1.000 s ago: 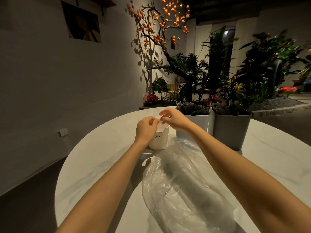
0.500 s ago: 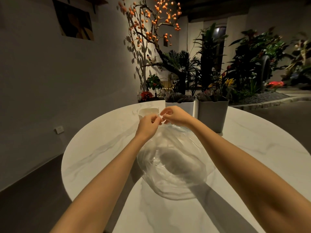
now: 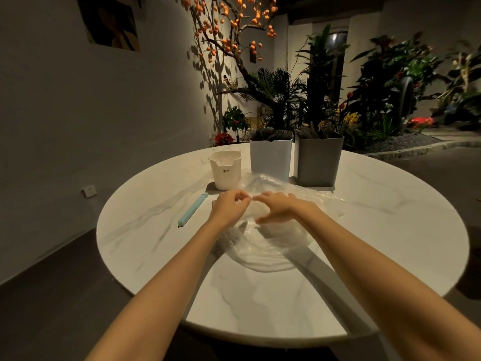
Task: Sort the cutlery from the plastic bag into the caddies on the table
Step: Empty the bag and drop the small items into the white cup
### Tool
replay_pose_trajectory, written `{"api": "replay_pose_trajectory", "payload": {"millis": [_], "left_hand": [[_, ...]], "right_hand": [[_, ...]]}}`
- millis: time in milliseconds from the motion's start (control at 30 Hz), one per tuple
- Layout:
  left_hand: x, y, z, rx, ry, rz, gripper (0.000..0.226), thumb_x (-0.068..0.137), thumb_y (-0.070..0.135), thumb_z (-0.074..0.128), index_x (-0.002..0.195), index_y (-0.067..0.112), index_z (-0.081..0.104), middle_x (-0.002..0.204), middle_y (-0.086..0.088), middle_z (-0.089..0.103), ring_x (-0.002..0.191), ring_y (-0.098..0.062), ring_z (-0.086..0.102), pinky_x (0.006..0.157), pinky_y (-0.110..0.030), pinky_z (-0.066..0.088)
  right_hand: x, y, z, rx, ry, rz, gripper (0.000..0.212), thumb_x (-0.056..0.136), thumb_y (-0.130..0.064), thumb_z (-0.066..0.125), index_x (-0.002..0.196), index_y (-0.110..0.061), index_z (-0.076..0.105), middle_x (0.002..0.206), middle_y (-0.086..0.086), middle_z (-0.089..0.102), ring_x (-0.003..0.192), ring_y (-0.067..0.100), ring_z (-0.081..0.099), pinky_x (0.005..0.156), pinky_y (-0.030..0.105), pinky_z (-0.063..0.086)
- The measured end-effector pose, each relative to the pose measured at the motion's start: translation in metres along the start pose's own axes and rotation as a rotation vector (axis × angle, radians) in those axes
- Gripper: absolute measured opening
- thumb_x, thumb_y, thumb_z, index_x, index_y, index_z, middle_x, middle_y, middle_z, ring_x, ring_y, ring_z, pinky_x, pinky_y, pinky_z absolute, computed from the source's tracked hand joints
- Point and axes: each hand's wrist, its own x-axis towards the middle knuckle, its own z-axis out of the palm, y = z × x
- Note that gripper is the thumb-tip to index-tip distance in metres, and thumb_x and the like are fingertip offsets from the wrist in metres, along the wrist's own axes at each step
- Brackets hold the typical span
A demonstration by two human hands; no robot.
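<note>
The clear plastic bag (image 3: 263, 238) lies crumpled and flattened on the round white marble table (image 3: 390, 230), near its middle, stretching from under both hands back toward the far containers and forward toward the person. Whether any cutlery is left inside it cannot be told through the creased film. The left hand (image 3: 229, 207) sits at the bag's left edge with its fingers curled in and thumb meeting fingertips, pinching a bit of the plastic. The right hand (image 3: 277, 207) is just beside it, almost touching, palm down on top of the bag with the fingers spread and only loosely bent, resting on the film rather than gripping it. Just left of the left hand, apart from the bag, a light blue sealing clip (image 3: 192, 210) lies slantwise on the tabletop. Beyond the hands stand three caddies in a row: a small white caddy (image 3: 225, 170) with a notched rim and small lettering, a taller white caddy (image 3: 270, 157) to its right holding dark cutlery, and a grey caddy (image 3: 318, 160) right beside that one, also filled with dark cutlery. The bag's far edge reaches near the bases of the two taller ones. Behind the table are leafy plants (image 3: 385, 82) and a branch with orange fruit (image 3: 234, 24) against a pale wall.
</note>
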Motion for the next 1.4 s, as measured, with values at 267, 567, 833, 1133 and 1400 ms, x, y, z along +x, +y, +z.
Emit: {"api": "replay_pose_trajectory", "payload": {"millis": [267, 567, 833, 1133, 1400], "left_hand": [[-0.010, -0.016, 0.000, 0.238, -0.049, -0.162, 0.086, 0.080, 0.062, 0.063, 0.147, 0.030, 0.018, 0.155, -0.003, 0.011, 0.139, -0.031, 0.023, 0.110, -0.049, 0.026], [-0.008, -0.019, 0.002, -0.102, -0.082, -0.016, 0.038, 0.088, 0.001, 0.047, 0.118, 0.018, 0.062, 0.106, -0.005, 0.063, 0.103, -0.028, 0.061, 0.079, -0.032, 0.049], [-0.004, -0.021, -0.013, -0.474, 0.141, -0.279, 0.036, 0.087, 0.007, 0.039, 0.055, 0.020, 0.050, 0.060, 0.003, 0.051, 0.066, -0.020, 0.045, 0.067, -0.033, 0.039], [-0.004, -0.029, -0.029, -0.055, 0.250, -0.293, 0.048, 0.086, 0.045, 0.053, 0.046, 0.021, 0.041, 0.066, -0.001, 0.044, 0.065, -0.020, 0.042, 0.065, -0.030, 0.032], [-0.013, -0.021, -0.033, -0.292, -0.174, 0.023, 0.050, 0.098, 0.023, 0.047, 0.144, 0.036, 0.033, 0.140, 0.007, 0.036, 0.123, -0.017, 0.045, 0.099, -0.026, 0.039]], "right_hand": [[-0.003, 0.003, 0.032, 0.351, 0.352, -0.027, 0.039, 0.096, -0.015, 0.050, 0.134, -0.020, 0.048, 0.126, 0.010, 0.059, 0.112, 0.028, 0.054, 0.097, 0.045, 0.045], [-0.023, -0.022, 0.018, 1.004, 0.376, -0.260, 0.020, 0.096, -0.017, 0.048, 0.104, -0.001, 0.056, 0.094, 0.004, 0.054, 0.087, 0.015, 0.050, 0.080, 0.033, 0.047], [-0.021, -0.012, 0.021, 0.373, 0.030, -0.195, 0.133, 0.066, -0.052, 0.082, 0.144, -0.045, -0.026, 0.161, -0.005, -0.005, 0.146, 0.029, 0.016, 0.115, 0.054, 0.025], [0.001, -0.030, 0.017, 0.225, 0.258, -0.065, 0.037, 0.088, -0.006, 0.049, 0.125, -0.012, 0.055, 0.127, 0.011, 0.059, 0.111, 0.030, 0.054, 0.093, 0.041, 0.046], [0.016, -0.055, -0.005, 1.513, 0.460, -0.001, 0.031, 0.092, 0.005, 0.047, 0.097, -0.023, 0.060, 0.113, 0.015, 0.057, 0.092, 0.030, 0.060, 0.077, 0.045, 0.056]]}}
